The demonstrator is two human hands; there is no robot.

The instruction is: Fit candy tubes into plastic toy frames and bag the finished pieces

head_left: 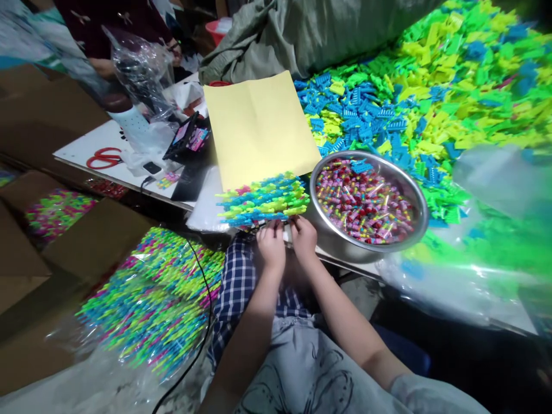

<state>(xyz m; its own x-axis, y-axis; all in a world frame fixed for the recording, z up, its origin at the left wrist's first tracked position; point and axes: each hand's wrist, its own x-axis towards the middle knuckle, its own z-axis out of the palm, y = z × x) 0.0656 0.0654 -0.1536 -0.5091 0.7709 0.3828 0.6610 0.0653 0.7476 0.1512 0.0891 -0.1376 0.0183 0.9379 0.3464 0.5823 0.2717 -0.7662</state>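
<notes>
My left hand (271,244) and my right hand (304,236) are close together at the table's near edge, fingers curled around a small pale piece (286,233) between them. Just beyond the hands lies a stack of assembled plastic toys (263,199) in green, blue, yellow and pink. To the right of it stands a steel bowl (405,230) filled with small wrapped candies (364,201). A yellow sheet of paper (259,126) lies behind the stack.
A huge heap of blue, green and yellow plastic parts (431,80) covers the table's right. A clear bag of finished toys (155,299) lies low at the left among cardboard boxes (38,241). Red scissors (103,157) and another person (125,34) are at the far left.
</notes>
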